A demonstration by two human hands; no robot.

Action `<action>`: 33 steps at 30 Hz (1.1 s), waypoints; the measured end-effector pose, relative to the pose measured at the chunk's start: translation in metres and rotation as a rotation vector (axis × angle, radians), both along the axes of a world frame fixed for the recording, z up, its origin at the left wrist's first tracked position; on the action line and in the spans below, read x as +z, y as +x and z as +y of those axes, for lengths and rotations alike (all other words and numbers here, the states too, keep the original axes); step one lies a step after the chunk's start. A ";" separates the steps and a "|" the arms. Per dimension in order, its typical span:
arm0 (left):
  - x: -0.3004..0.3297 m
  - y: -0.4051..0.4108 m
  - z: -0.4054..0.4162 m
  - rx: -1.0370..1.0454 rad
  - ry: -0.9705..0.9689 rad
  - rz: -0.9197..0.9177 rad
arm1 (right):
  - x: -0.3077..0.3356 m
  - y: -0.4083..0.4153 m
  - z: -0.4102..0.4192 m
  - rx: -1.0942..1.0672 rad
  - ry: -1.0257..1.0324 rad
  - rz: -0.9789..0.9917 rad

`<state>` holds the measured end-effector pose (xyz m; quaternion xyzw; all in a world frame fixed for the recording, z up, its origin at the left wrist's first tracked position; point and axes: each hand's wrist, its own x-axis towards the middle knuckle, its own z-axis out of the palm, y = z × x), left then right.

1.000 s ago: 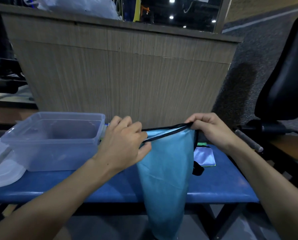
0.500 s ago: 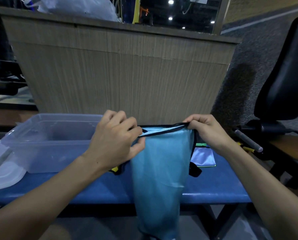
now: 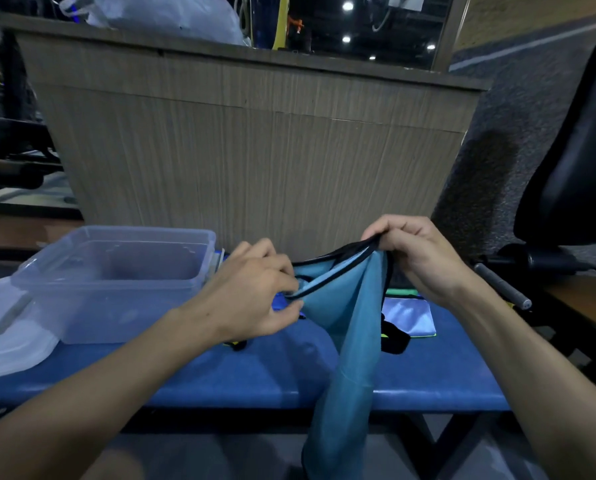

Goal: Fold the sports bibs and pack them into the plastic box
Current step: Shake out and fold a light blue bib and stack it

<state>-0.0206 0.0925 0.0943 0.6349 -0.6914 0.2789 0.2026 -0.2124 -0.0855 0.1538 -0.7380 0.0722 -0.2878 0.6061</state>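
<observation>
Bib held up beside the box

Lid point(image 3: 9, 337) lies at the far left of the blue table point(image 3: 255, 379), against the clear plastic box point(image 3: 116, 285), which looks empty. Left hand point(image 3: 251, 299) pinches the black-trimmed edge of the teal bib point(image 3: 352, 327) between curled fingers point(image 3: 282, 271) and thumb. Right hand point(image 3: 424, 261) grips the same edge higher up, fingers curled tight. Bib hangs past the table's front, its bottom cut off. Folded pieces point(image 3: 409, 317) behind it are partly hidden.
</observation>
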 end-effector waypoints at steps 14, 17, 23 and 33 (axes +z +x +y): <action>0.010 -0.002 -0.008 -0.102 -0.014 0.127 | -0.017 -0.018 -0.031 -0.194 -0.031 0.089; 0.015 -0.005 -0.004 -0.059 -0.290 -0.045 | -0.037 -0.023 -0.037 -0.230 -0.029 0.093; 0.012 -0.014 -0.006 -0.112 -0.398 -0.066 | -0.055 -0.013 -0.032 -0.256 -0.060 0.126; 0.017 -0.002 0.002 -0.058 -0.235 -0.134 | -0.047 -0.015 -0.026 -0.206 0.069 0.081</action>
